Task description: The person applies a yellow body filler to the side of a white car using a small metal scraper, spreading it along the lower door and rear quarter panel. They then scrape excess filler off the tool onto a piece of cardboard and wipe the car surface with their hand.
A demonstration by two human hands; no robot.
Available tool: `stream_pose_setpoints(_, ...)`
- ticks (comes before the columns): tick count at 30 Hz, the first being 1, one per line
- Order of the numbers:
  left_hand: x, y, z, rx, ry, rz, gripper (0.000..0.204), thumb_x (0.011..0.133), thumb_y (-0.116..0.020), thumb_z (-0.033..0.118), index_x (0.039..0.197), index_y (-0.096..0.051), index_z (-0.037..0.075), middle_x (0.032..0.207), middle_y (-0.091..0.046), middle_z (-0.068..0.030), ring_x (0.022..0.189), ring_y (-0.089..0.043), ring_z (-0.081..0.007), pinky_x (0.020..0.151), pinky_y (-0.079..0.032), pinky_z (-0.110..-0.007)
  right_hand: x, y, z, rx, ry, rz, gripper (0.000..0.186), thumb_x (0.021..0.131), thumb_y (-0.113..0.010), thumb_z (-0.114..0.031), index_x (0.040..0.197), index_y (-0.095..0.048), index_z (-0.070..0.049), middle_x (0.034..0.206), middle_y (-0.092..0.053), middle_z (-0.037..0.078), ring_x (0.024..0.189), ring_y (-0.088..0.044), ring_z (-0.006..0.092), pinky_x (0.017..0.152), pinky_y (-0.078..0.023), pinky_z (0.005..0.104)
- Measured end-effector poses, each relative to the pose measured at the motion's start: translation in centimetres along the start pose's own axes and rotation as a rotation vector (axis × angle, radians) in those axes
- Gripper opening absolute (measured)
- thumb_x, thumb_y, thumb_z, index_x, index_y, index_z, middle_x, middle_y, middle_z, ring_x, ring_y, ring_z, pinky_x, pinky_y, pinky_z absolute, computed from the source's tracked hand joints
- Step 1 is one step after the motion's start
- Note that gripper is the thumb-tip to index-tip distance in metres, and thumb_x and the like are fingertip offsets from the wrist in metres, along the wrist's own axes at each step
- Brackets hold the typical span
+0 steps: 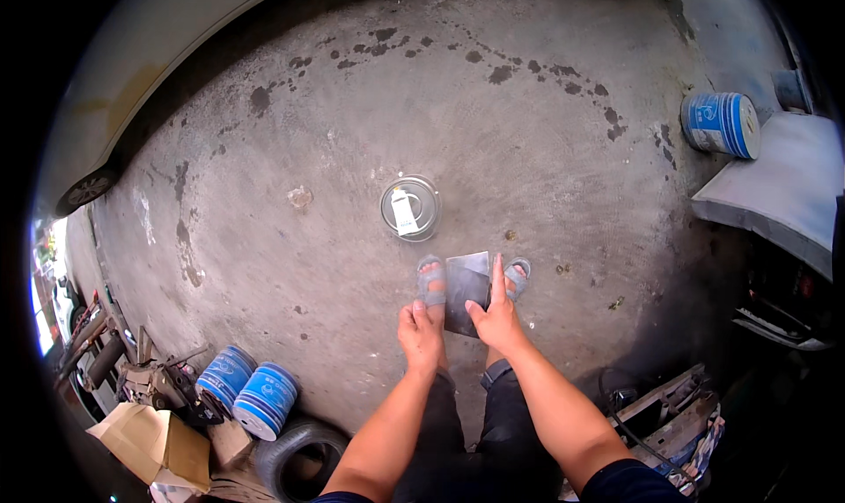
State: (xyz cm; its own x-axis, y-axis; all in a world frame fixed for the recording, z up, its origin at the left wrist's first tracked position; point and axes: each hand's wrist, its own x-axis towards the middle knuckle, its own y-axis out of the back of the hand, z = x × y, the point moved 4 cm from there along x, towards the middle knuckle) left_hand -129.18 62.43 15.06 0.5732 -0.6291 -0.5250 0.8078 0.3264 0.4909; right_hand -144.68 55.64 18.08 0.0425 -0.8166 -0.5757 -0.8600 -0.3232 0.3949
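A thin, dark grey rectangular sheet (pixel 465 299), paler along its top, is in front of me above the floor. My right hand (pixel 497 320) holds it by the right edge, thumb across its face and index finger stretched out past the edge. Close to the sheet's left side, my left hand (pixel 421 334) is closed, and whatever its fingers hold is hidden. Beyond my feet stands a round metal can (pixel 387 214), with a white bottle (pixel 403 211) on its top.
Blue-and-white buckets (pixel 266 399) stand at lower left, beside a cardboard box (pixel 150 441) and a tyre (pixel 295 450). Another blue bucket (pixel 715 124) rests near a pale panel (pixel 783 164) at right. A car (pixel 132 72) borders the stained concrete floor (pixel 352 107) at upper left.
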Motion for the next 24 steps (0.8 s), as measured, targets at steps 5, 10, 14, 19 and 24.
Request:
stream_pose_setpoints(5, -2.4, 4.6, -11.3, 0.23, 0.073, -0.238, 0.019, 0.093, -0.055, 0.016, 0.097, -0.06, -0.002, 0.074, -0.062, -0.0106, 0.069, -0.058, -0.0134, 0.066, -0.048, -0.029, 13.2, -4.4, 11.4, 0.114, -0.348, -0.064, 0.059, 0.082, -0.061, -0.008, 0.136, -0.04, 0.002, 0.126, -0.054, 0.026, 0.119, -0.052, 0.0359, 0.098, -0.041, 0.037)
stream_pose_setpoints(10, -7.1, 7.1, -16.3, 0.569, 0.116, -0.449, 0.02, 0.088, -0.06, 0.017, 0.098, -0.062, 0.001, 0.088, -0.064, -0.02, 0.081, -0.063, -0.0358, 0.075, -0.049, -0.042, 21.5, -10.3, 12.6, 0.052, -0.335, -0.002, 0.058, 0.082, -0.061, -0.008, 0.135, -0.04, 0.003, 0.131, -0.051, 0.023, 0.122, -0.05, 0.0337, 0.1, -0.041, 0.0367)
stream_pose_setpoints(14, -7.8, 6.6, -17.6, 0.578, -0.078, -0.406, 0.028, 0.085, -0.059, 0.016, 0.111, -0.059, 0.004, 0.106, -0.06, -0.0199, 0.099, -0.055, -0.0384, 0.088, -0.043, -0.045, 24.5, -14.1, 12.7, 0.165, -0.316, 0.013, 0.062, 0.081, -0.063, -0.009, 0.136, -0.038, 0.002, 0.134, -0.049, 0.021, 0.124, -0.048, 0.0339, 0.103, -0.039, 0.0379)
stream_pose_setpoints(19, -7.8, 6.6, -16.4, 0.73, 0.073, -0.576, 0.057, 0.085, -0.057, 0.029, 0.135, -0.043, 0.005, 0.138, -0.038, -0.0232, 0.125, -0.037, -0.0418, 0.103, -0.033, -0.046, 20.5, -13.8, 11.6, -0.25, -0.119, 0.082, 0.067, 0.077, -0.067, -0.017, 0.135, -0.039, 0.003, 0.127, -0.052, 0.021, 0.123, -0.047, 0.0354, 0.105, -0.036, 0.0401)
stream_pose_setpoints(24, -10.5, 6.4, -18.7, 0.801, 0.188, -0.781, 0.067, 0.088, -0.045, 0.041, 0.143, -0.033, 0.005, 0.149, -0.023, -0.0264, 0.137, -0.023, -0.0434, 0.112, -0.024, -0.044, 9.1, -8.3, 14.1, -0.303, -0.285, -0.338, 0.032, 0.08, -0.069, -0.034, 0.089, -0.065, -0.003, 0.086, -0.068, 0.015, 0.084, -0.064, 0.0265, 0.076, -0.049, 0.0398)
